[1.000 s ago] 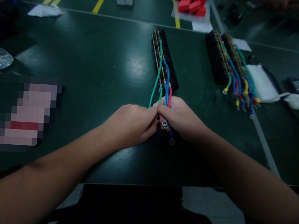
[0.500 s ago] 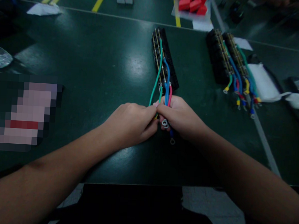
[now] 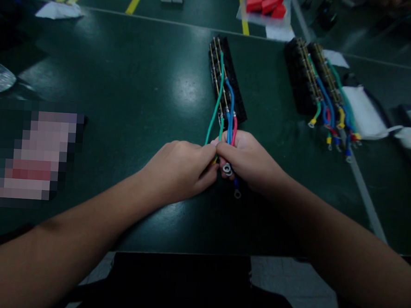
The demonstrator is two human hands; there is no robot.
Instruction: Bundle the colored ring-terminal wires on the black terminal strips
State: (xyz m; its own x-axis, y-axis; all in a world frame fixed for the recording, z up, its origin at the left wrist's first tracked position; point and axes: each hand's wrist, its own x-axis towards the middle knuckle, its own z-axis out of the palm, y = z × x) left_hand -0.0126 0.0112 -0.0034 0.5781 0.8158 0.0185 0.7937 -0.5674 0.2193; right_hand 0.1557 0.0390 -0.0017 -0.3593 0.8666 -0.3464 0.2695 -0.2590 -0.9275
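A black power strip-like block (image 3: 234,81) with brass bars lies on the dark green table, its wires running towards me. My left hand (image 3: 190,167) is closed on green wires (image 3: 216,113) near their ends. My right hand (image 3: 242,156) is closed around blue wires (image 3: 230,132) and a red wire (image 3: 234,128), its thumb against my left fingertips. Ring terminals (image 3: 227,169) stick out below the right fingers, and another ring terminal with a blue sleeve (image 3: 237,192) hangs lower. The fingers hide part of the wires.
Two similar wired black blocks (image 3: 300,81) lie to the right, beside a white packet (image 3: 363,112). Red pieces (image 3: 265,4) sit on a plastic bag at the back. A blurred-out flat object (image 3: 38,153) lies at the left. The table's front edge runs close below my forearms.
Both hands keep their hold on the wires and have barely moved. The view has shifted very slightly.
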